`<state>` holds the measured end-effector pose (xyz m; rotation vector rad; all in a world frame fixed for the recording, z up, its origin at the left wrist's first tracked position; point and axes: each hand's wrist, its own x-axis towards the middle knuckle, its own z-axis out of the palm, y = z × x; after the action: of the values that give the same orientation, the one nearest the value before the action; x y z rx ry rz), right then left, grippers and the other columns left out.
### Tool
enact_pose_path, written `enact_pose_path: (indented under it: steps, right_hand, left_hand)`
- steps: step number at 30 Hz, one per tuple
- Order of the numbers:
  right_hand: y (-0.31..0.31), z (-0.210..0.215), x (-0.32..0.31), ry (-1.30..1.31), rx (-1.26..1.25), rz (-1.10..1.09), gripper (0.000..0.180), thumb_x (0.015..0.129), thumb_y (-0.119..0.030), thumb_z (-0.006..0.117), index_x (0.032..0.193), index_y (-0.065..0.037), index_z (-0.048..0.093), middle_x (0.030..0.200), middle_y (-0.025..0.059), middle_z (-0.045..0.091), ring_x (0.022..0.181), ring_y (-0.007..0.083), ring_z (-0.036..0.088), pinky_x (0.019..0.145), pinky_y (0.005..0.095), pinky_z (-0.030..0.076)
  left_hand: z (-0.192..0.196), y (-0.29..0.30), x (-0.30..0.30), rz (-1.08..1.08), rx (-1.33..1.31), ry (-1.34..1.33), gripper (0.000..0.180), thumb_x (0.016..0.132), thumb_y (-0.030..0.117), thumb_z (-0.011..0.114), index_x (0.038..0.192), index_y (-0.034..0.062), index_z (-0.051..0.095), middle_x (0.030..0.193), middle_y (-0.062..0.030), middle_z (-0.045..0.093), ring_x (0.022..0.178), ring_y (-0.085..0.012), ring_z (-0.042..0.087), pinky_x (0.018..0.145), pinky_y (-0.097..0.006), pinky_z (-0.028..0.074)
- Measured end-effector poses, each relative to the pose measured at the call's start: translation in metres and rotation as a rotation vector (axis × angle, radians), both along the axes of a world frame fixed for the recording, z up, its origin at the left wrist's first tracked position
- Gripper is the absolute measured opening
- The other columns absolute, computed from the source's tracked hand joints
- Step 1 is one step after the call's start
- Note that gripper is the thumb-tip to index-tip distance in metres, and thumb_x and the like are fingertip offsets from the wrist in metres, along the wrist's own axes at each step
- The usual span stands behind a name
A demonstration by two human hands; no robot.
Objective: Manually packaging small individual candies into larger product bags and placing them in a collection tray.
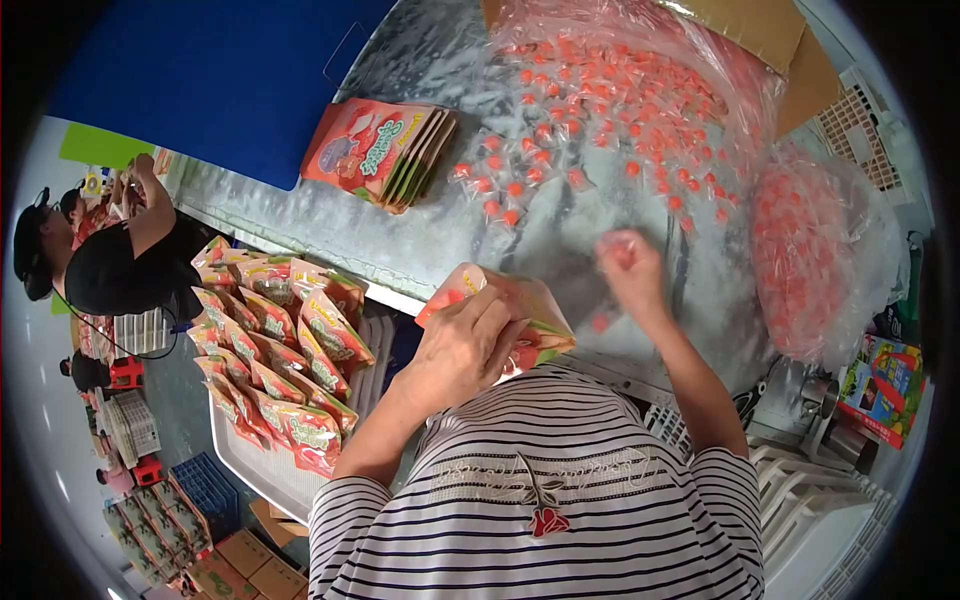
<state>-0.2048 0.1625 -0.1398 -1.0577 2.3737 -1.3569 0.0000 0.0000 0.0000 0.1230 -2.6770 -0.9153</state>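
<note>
My left hand (465, 345) is closed on the upper edge of a red and green snack pouch (545, 310), held tilted in front of my chest. To its right, over the table, my right hand (630, 262) is curled and smeared by motion. Something reddish shows at its fingers, too blurred to name. Below that hand is a blurred red piece (600, 322). Beyond both hands lie several red candies in clear wrappers (510, 175), spilling from a large clear plastic bag (640, 60).
A stack of flat pouches (380, 150) lies at the table's far left, beside a blue board (220, 80). Filled pouches stand in a white tray (245, 450) on my left. Another bag of red candies (810, 250) sits at the right. A co-worker (120, 245) is at far left.
</note>
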Motion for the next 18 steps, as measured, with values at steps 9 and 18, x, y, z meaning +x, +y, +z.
enact_pose_path:
  steps: [9, 18]
  right_hand:
    - [-0.029, 0.117, 0.05, -0.867, -0.427, 0.074, 0.023, 0.096, -0.016, 0.055, 0.115, -0.003, 0.058, 0.095, 0.007, 0.068, 0.078, 0.0084, 0.061, 0.066, 0.0218, 0.048]
    - [-0.02, 0.088, 0.065, 0.144, -0.081, 0.287, 0.035, 0.095, -0.01, 0.043, 0.128, 0.002, 0.047, 0.132, 0.0204, 0.047, 0.113, 0.0317, 0.052, 0.098, 0.0368, 0.04]
  left_hand:
    - [-0.01, 0.01, -0.019, -0.107, 0.022, -0.015, 0.014, 0.081, 0.004, 0.065, 0.089, -0.0009, 0.054, 0.084, -0.0161, 0.055, 0.068, -0.0346, 0.059, 0.056, -0.041, 0.049]
    - [-0.01, 0.013, -0.014, -0.115, 0.134, -0.068, 0.018, 0.08, 0.002, 0.065, 0.094, -0.0014, 0.054, 0.093, -0.0183, 0.057, 0.076, -0.0366, 0.06, 0.065, -0.043, 0.051]
